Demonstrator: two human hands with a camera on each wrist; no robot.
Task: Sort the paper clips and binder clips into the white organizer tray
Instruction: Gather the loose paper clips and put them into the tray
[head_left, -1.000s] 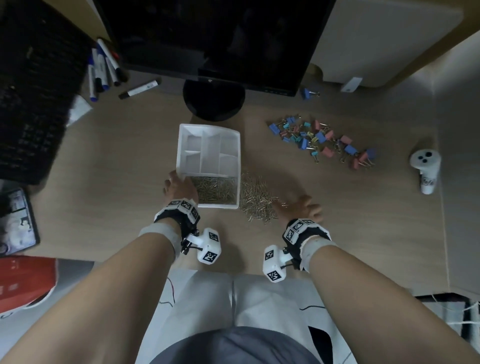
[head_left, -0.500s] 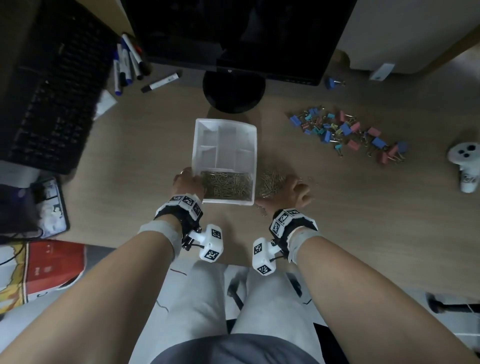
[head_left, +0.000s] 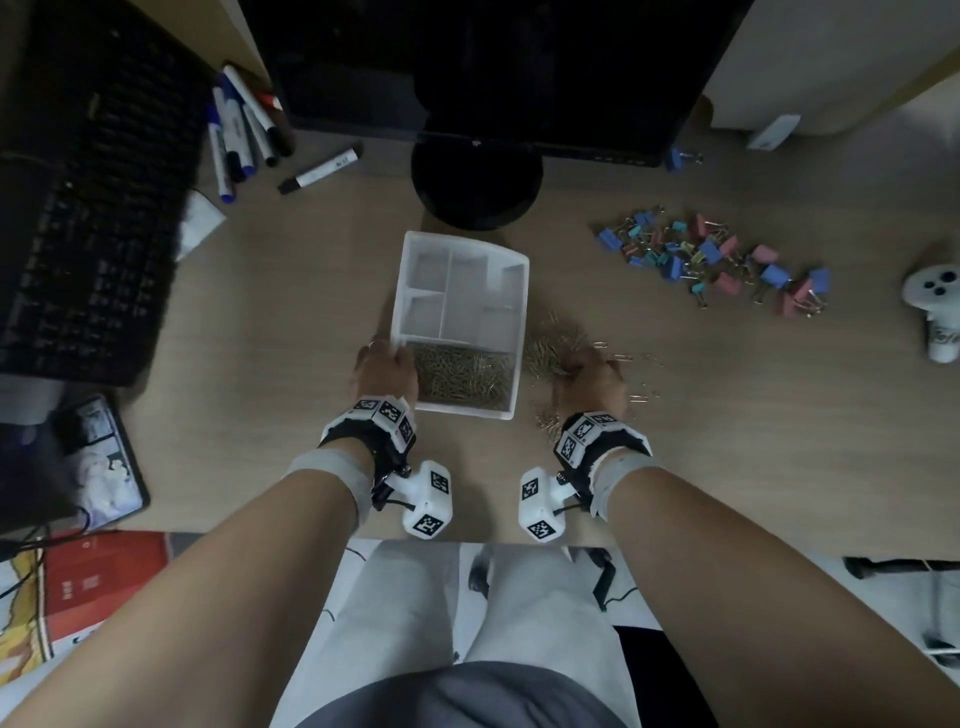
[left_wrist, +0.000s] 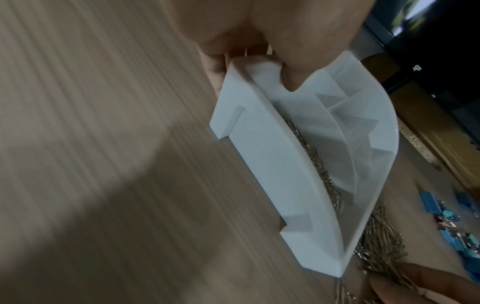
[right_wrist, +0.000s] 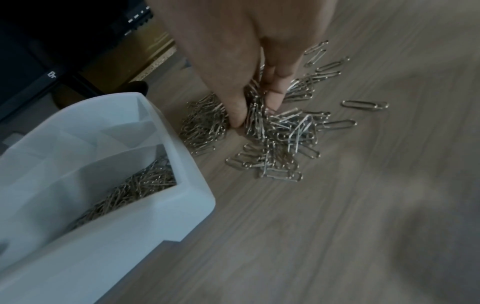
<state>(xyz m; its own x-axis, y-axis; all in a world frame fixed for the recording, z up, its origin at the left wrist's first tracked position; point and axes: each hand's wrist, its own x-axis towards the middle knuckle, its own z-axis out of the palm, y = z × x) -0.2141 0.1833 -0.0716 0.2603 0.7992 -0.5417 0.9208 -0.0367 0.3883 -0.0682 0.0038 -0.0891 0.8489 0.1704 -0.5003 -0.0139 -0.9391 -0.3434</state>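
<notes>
At the centre of the head view the white tray (head_left: 511, 332) sits on the worktop (head_left: 260, 322), its nearest long compartment already holding a bed of paper clips (head_left: 462, 371). The left hand (head_left: 384, 366) grips the tray's lower-left corner, thumb hooked over the rim and fingers (left_wrist: 211, 61) wrapped round the outer wall. Just right of the tray, the right hand (right_wrist: 233, 51) has its thumb and fingers curled down into the loose pile of clips (right_wrist: 275, 131) on the worktop, pinching a bunch between them.

The bunch is tangled and only pinched at its top, so clips hanging off the edges will likely drop on the way over the rim, either back onto the worktop or into one of the small empty compartments in the upper half of the tray. Stray clips (right_wrist: 365, 104) lie apart at the right edge of the pile, and a sweeping grab could scatter them further. If the left hand loosens, a knock from the right hand could shove the light tray. The binder clips (head_left: 717, 260), upper right of the head view, are still untouched, well apart from the tray.
</notes>
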